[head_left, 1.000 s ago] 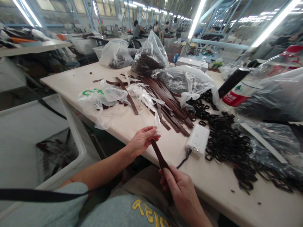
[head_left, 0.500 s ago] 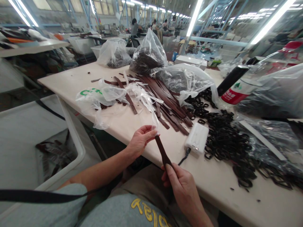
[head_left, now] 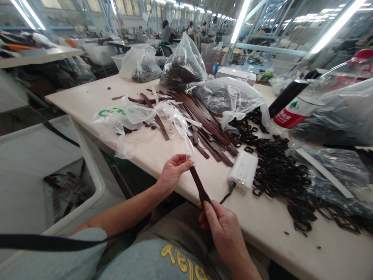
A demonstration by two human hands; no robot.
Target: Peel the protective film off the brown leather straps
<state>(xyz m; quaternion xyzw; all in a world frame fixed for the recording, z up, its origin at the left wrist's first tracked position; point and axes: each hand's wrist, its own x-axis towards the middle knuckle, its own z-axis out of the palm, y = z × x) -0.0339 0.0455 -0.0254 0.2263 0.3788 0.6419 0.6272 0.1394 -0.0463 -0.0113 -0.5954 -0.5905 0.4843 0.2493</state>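
Head view: our left hand (head_left: 174,172) pinches pale plastic film (head_left: 187,147) at the upper end of a brown strap (head_left: 196,181); our right hand (head_left: 222,224) pinches it lower, by the tabletop (head_left: 151,155) edge. Clear bags (head_left: 185,48) hold dark pieces; a white bin (head_left: 99,186) holds brown scraps (head_left: 70,190).

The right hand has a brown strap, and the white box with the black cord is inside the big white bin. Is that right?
Not quite: the white box with the black cord isn't in the big white bin; the head view shows it on the table, beside the black loops. The right hand does have a brown strap.
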